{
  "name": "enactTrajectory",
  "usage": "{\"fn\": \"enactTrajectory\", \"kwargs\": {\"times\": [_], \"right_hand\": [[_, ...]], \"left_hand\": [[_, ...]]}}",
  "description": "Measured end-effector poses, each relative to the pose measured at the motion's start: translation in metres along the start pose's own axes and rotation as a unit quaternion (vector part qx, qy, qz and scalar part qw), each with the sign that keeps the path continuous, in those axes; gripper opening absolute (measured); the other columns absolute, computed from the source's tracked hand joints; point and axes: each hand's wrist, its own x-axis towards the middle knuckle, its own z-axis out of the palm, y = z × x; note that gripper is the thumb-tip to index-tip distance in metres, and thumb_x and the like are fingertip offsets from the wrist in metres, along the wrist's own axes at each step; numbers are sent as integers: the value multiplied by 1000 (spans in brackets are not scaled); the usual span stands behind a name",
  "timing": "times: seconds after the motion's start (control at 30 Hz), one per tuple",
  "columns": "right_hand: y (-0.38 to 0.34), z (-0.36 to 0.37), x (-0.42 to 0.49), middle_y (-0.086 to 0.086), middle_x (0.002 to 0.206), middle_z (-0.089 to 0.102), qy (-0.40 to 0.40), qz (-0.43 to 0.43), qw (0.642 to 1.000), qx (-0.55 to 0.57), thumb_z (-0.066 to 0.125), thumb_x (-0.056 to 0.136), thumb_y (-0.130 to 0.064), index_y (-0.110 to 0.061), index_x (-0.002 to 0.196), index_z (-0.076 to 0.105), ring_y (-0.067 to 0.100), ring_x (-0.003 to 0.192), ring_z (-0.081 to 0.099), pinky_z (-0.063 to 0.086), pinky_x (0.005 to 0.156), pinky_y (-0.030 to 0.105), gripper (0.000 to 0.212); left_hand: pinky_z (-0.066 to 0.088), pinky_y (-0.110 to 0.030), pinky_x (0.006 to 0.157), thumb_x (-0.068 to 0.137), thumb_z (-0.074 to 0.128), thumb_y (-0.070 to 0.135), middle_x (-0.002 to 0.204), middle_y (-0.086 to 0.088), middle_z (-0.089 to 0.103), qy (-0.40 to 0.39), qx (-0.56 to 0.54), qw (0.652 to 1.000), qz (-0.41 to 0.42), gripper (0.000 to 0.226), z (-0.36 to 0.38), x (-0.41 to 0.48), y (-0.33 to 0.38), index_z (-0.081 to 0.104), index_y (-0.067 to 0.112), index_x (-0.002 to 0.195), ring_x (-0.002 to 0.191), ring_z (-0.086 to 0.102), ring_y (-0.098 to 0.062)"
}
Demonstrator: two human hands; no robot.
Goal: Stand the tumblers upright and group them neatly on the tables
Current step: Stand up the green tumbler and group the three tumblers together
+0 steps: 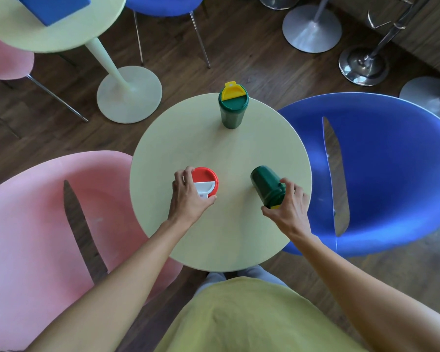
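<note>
A round pale-yellow table [239,158] holds three tumblers. At its far edge a green tumbler with a green and yellow lid [232,107] stands upright, untouched. On the near left stands a tumbler with a red and white lid [205,181]; my left hand [188,196] grips it around the lid from the left. On the near right a second green tumbler [266,182] is tilted, base pointing up and away, lid end down toward me. My right hand [288,205] holds it at the lid end, where a bit of yellow shows.
A pink chair [36,224] is at the table's left and a blue chair [391,174] at its right. Another pale-yellow table [69,34] with a blue box [54,6] stands at the back left. Metal stool bases [311,29] sit on the wooden floor behind.
</note>
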Motion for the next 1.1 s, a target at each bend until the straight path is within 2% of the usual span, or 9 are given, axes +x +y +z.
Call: {"fn": "enactTrajectory", "kwargs": {"times": [0.17,0.37,0.53,0.63,0.73,0.8,0.9,0.97,1.1], "right_hand": [[-25,0,2,5,133,37,18,-52,998,32,81,68,-29,-20,137,35,27,122,32,33,94,30,83],[-46,9,12,6,140,33,-7,-81,997,10,81,71,-32,-19,143,36,26,128,29,30,96,25,85],[-64,21,18,10,138,36,6,-75,997,-8,81,70,-44,-15,141,38,30,127,33,36,106,35,88],[-77,26,20,12,135,39,17,-61,997,-35,80,68,-50,-13,139,39,34,122,37,37,103,39,89],[-83,28,21,11,137,36,-13,-60,997,-50,80,68,-53,-17,141,36,35,123,35,37,103,40,92],[-79,27,21,10,141,32,-47,-60,997,-32,82,69,-48,-21,145,31,35,125,33,37,103,41,95],[-67,24,19,11,144,28,-102,-56,993,-5,82,70,-27,-27,150,22,36,127,34,39,101,41,100],[-64,23,19,12,142,30,-108,-62,992,-6,80,70,-19,-27,150,21,35,128,37,40,101,40,100],[-68,25,21,11,138,34,-98,-57,994,3,80,69,-20,-27,149,23,33,125,39,42,99,39,98]], "left_hand": [[46,-40,91,64,87,35,138,-9,36,-8,3,1000,-4,98,-2,0,1,32,13,142,120,46,-31],[46,-40,90,65,88,34,138,-9,35,-15,1,1000,-6,97,-4,0,3,32,14,142,122,45,-31],[47,-38,90,65,89,34,139,-9,34,-20,-4,1000,-5,98,-4,-1,1,31,15,143,123,44,-30],[47,-38,93,65,89,33,140,-8,33,-27,-13,1000,-3,99,-4,-1,0,30,16,144,125,43,-29],[45,-35,95,67,88,30,143,-7,32,-39,-27,999,3,100,-5,0,-4,28,17,145,130,40,-28],[42,-30,94,67,88,27,144,-7,34,-49,-46,998,6,101,-6,0,-7,27,17,147,131,41,-27],[39,-25,90,67,89,25,144,-6,36,-49,-57,997,2,100,-7,0,-7,28,17,147,129,45,-26],[39,-25,89,67,89,25,143,-6,37,-46,-55,997,4,99,-6,0,-5,30,17,146,128,46,-27],[41,-27,88,66,89,27,142,-6,38,-46,-56,997,2,99,-5,-2,-1,30,18,145,126,49,-27]]}}
